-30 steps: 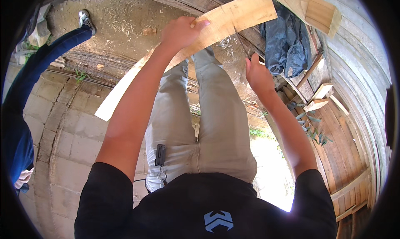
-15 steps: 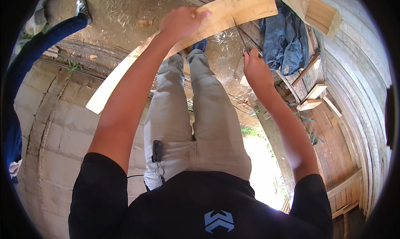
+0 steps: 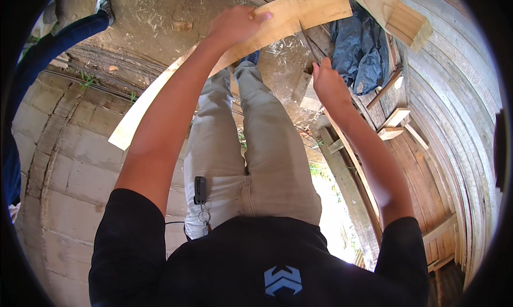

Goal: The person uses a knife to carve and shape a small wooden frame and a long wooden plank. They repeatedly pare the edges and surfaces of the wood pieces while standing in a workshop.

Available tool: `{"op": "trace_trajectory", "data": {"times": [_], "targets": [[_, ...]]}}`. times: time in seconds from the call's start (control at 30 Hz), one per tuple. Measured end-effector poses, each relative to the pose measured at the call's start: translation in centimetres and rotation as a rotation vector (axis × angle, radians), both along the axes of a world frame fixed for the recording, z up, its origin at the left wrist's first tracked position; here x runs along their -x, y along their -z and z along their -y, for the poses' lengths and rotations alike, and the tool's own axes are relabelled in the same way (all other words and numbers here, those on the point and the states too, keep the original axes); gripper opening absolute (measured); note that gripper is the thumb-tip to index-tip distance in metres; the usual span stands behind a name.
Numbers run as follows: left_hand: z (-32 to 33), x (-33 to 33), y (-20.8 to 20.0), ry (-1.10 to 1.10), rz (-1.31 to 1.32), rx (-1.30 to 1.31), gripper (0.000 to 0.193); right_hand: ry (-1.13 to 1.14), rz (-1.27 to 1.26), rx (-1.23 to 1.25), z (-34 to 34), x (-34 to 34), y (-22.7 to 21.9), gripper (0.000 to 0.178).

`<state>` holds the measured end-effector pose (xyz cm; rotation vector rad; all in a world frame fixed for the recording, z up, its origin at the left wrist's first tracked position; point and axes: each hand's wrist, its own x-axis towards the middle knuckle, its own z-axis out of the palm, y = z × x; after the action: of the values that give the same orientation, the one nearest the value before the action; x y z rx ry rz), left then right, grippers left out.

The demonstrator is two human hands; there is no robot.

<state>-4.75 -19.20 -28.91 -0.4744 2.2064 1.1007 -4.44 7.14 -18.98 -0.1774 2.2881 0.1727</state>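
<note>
A long pale wooden board (image 3: 299,13) runs across the top of the head view, its near-left end reaching down past my left forearm. My left hand (image 3: 235,26) grips it around the middle, thumb lying over the wood; some of the fingers are hidden. Closed in front of me, my right hand (image 3: 332,86) holds a handsaw (image 3: 312,46), whose thin dark blade shows nearly edge-on. The blade meets the board's near edge at a narrow dark cut. Most of the saw's handle is hidden by my fingers.
A squared timber (image 3: 409,26) juts in at top right, beside a dark plastic sheet (image 3: 360,55). Wood offcuts (image 3: 393,124) lie near the plank wall (image 3: 454,93). Another person's leg (image 3: 59,45) stands at left. Shavings litter the dirt floor (image 3: 144,18).
My right hand has shifted slightly farther from me with the saw, toward the board. My left hand stays on the board. The whole view has moved a little.
</note>
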Motion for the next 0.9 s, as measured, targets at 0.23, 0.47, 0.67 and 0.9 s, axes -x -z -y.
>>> {"op": "trace_trajectory", "data": {"times": [0.23,0.47,0.67,0.9], "targets": [[0.1,0.5,-0.1,0.023,0.077,-0.029,0.071,-0.006,0.018,-0.037,0.7,0.2,-0.4,0.033],[0.0,0.7,-0.5,0.052,0.077,0.001,0.063,-0.002,0.076,-0.098,2.3,1.4,-2.2,0.035],[0.3,0.4,-0.5,0.02,0.055,-0.055,0.069,0.021,0.082,-0.144,3.6,1.5,-2.7,0.037],[0.2,0.3,-0.8,0.041,0.045,-0.04,0.064,-0.021,0.053,-0.163,2.6,0.8,-1.5,0.035]]}}
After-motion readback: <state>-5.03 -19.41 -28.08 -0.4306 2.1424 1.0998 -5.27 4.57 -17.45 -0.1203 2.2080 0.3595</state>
